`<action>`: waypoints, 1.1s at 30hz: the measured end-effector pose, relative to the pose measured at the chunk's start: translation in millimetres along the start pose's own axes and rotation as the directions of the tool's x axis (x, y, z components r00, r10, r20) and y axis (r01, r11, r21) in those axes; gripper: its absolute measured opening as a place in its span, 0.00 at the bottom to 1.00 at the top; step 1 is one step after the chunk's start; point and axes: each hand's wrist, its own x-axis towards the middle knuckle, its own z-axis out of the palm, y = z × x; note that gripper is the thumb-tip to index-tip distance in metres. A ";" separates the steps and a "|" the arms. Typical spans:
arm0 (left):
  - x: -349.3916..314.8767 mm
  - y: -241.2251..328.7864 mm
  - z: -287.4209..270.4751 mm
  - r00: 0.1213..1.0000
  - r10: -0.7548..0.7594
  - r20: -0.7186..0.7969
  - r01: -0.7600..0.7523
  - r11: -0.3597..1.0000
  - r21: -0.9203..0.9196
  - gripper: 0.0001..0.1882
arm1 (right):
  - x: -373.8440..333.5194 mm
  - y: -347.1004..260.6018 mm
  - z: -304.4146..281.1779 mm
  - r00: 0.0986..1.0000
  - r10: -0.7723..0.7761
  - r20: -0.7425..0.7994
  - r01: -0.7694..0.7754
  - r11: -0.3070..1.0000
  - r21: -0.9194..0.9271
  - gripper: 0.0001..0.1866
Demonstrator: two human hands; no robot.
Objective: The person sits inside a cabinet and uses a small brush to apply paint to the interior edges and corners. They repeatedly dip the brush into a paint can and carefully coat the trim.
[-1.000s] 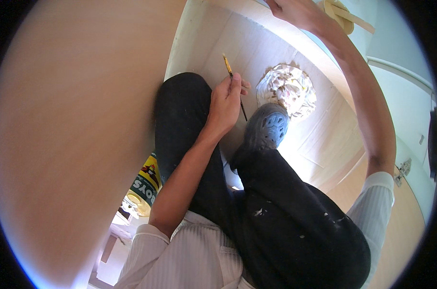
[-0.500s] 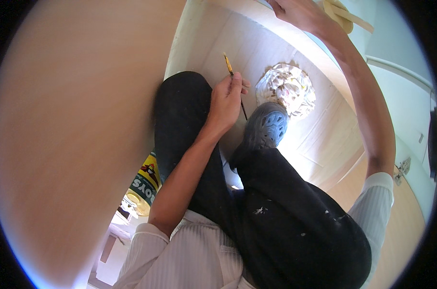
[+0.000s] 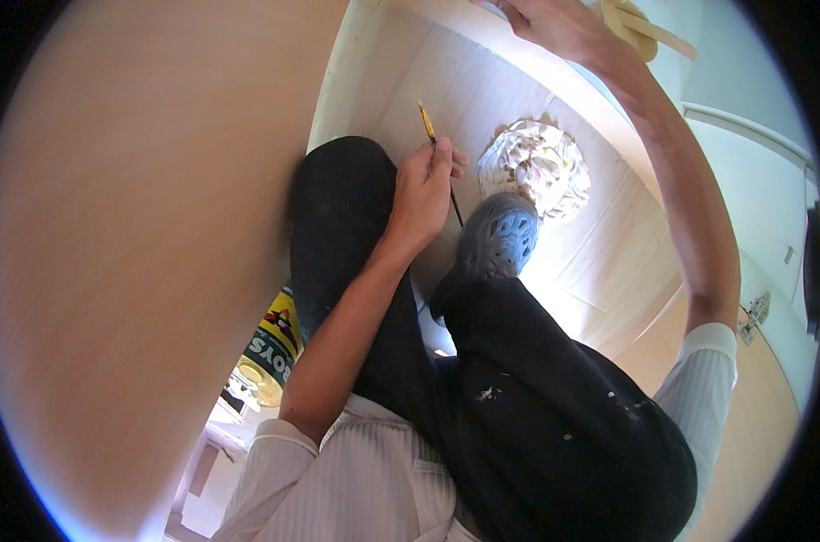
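My left hand (image 3: 422,194) is closed around the thin dark handle of a small paintbrush (image 3: 427,123), above my bent left knee. The brush's yellowish ferrule and bristles point up and away from me; its handle end sticks out below my fingers. Reaching far up and across, my right hand (image 3: 559,27) is at the top edge of the picture, by the pale curved rim of the wooden panel. Its fingers are partly cut off, so what they touch or hold is hidden. A crumpled, stained whitish round wrapping (image 3: 535,170) lies just beyond my grey clog (image 3: 500,237).
A large wooden panel (image 3: 139,244) stands close on my left. Behind my left forearm is a yellow and green can (image 3: 270,348). A pale wooden piece (image 3: 631,32) is at the upper right, and a metal hinge (image 3: 755,314) sits on the right-hand side.
Almost nothing differs. My right hand has shifted slightly left along the top edge; my left hand keeps the paintbrush in the same place.
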 end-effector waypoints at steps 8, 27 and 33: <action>0.3 -0.9 -2.1 1.000 0.014 -0.002 -0.014 1.000 0.005 0.25 | 3.6 4.1 5.1 0.996 -0.063 -0.057 0.061 0.998 -0.033 0.20; -2.1 6.2 -1.7 1.000 -0.006 0.000 0.006 0.999 0.036 0.25 | 0.9 9.3 2.6 0.999 0.030 0.021 -0.030 0.999 -0.014 0.21; -1.4 4.4 -3.6 1.000 0.010 -0.009 -0.009 1.000 0.016 0.25 | 6.0 6.3 8.0 0.991 -0.117 -0.069 0.116 0.993 -0.028 0.21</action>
